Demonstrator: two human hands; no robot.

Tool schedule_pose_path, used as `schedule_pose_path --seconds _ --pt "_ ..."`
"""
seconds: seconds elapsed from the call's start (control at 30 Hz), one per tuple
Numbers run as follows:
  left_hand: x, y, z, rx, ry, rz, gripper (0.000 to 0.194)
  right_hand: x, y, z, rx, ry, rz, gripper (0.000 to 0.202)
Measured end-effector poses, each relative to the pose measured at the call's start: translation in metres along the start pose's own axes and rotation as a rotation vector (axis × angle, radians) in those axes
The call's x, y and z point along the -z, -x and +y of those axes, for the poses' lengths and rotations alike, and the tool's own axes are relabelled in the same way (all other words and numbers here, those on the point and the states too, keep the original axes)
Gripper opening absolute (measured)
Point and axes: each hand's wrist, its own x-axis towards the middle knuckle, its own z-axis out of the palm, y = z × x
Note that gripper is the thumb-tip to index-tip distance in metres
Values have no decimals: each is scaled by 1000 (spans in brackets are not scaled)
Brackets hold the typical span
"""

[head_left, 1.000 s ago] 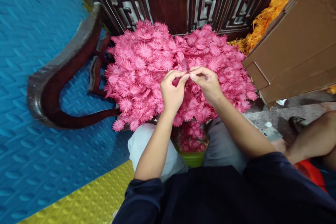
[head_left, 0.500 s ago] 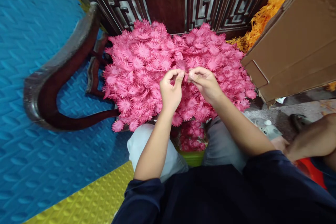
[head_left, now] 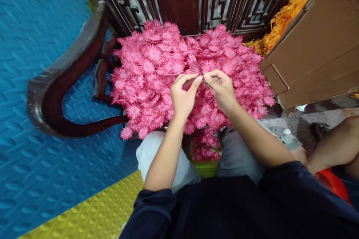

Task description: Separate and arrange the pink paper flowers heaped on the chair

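A darker pink flower piece (head_left: 196, 67) stands up between my hands, over a wide heap of pink artificial flowers (head_left: 151, 78). My left hand (head_left: 185, 91) pinches its base between thumb and forefinger. My right hand (head_left: 220, 86) closes its fingertips on the same piece from the other side, and the tips of both hands nearly touch. Small details at the fingertips are too tiny to make out. Below the heap, between my knees, more dark pink flowers (head_left: 206, 143) lie in a green container (head_left: 206, 169).
A curved dark wooden armrest (head_left: 46, 101) stands at the left, above blue matting (head_left: 92, 171). Carved wooden panels (head_left: 176, 0) rise behind the heap. A cardboard box (head_left: 316, 44) and orange material (head_left: 288, 11) are at the right, with another person's limb (head_left: 333, 143) below.
Both hands have drawn closer together, my left moving slightly right. The darker flower piece now stands more upright above the fingertips. The view has shifted slightly.
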Motion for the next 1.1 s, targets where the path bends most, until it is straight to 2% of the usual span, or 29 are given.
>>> schedule_pose_path --seconds 0.17,0.37,0.5,0.63,0.77,0.87,0.93,1.03,1.1 --pt "2 -3 -3 134 100 -37 6 4 -3 3 29 59 46 34" --pt "1 -1 3 107 3 11 7 3 -1 6 74 179 38 33" --pt "4 -2 4 162 117 16 7 0 1 4 119 249 18 34" --pt "5 -4 1 201 227 -82 12 2 2 5 21 150 46 34" --pt "7 -6 -4 165 132 -131 22 14 -5 11 -129 49 84 34" --pt "16 -11 -8 110 48 -25 30 32 -17 13 -180 -28 213 33" --pt "26 -20 -9 44 -33 153 31 46 -25 12 -174 -28 263 34" --pt "40 -38 -10 -60 -261 451 18 56 -31 8 -109 52 242 35" --pt "44 -48 -11 -80 -418 494 8 52 -30 7 -74 79 234 36"
